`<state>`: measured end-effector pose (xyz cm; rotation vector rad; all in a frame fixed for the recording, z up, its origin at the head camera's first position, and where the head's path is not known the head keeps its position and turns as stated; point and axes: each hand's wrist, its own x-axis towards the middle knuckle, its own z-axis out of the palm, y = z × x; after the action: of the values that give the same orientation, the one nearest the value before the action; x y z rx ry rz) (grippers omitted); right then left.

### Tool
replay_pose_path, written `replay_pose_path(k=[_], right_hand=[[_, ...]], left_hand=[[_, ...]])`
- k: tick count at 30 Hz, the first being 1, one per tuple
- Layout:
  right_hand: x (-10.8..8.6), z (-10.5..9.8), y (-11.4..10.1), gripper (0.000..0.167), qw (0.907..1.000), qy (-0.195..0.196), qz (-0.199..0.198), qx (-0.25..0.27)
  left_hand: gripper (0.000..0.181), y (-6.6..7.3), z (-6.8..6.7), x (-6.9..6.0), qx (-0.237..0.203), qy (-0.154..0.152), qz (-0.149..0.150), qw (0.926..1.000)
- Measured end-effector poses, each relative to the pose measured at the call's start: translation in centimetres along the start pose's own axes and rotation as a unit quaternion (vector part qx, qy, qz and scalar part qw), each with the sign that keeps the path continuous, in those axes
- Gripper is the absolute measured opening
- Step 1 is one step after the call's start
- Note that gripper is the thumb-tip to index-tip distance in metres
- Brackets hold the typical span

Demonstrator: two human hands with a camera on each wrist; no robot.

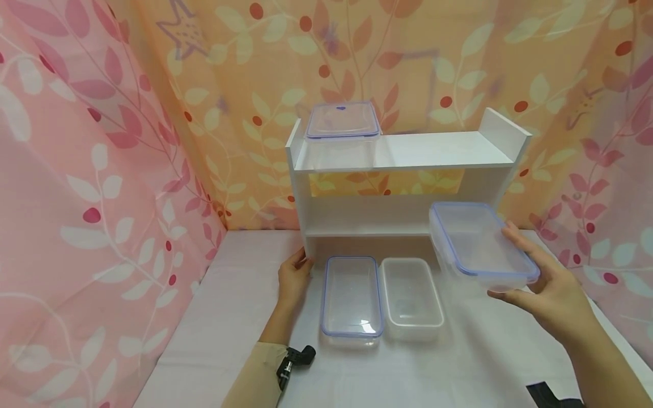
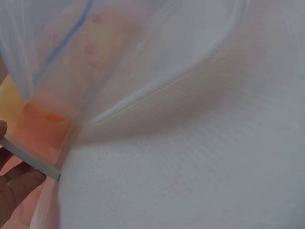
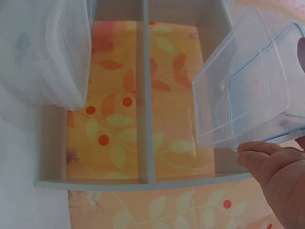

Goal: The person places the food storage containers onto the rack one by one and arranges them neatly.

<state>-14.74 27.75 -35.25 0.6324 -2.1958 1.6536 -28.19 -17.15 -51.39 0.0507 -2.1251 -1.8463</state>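
Observation:
My right hand grips a clear lidded food container with a blue-rimmed lid by its right end. It is held up in front of the right part of a white two-tier shelf. Low on the shelf's left side, my left hand pinches the edge of the side panel between thumb and fingers, seen in the left wrist view. Between the hands, a lidded container with a blue rim stands on the table beside a clear container without a blue rim.
Another blue-rimmed lidded container sits at the left of the shelf's top board. A white cloth covers the table. Patterned curtains hang behind and on both sides, close to the shelf's back.

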Motion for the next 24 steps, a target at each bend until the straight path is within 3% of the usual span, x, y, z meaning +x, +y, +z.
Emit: replay_pose_path(k=[4,18,24], right_hand=[[0.5,-0.1,-0.4,0.101,0.9999,0.009,0.006,-0.005],[2.1,-0.1,-1.8,0.099,0.997,0.008,-0.003,0.077],[2.7,-0.4,-2.4,0.098,0.9972,0.017,0.003,0.072]], left_hand=[[0.043,-0.2,0.0,0.0,-0.007,-0.005,-0.002,1.0],[0.042,-0.2,0.0,0.1,-0.002,0.002,0.001,1.0],[0.043,-0.3,0.0,0.1,-0.005,0.001,-0.001,1.0]])
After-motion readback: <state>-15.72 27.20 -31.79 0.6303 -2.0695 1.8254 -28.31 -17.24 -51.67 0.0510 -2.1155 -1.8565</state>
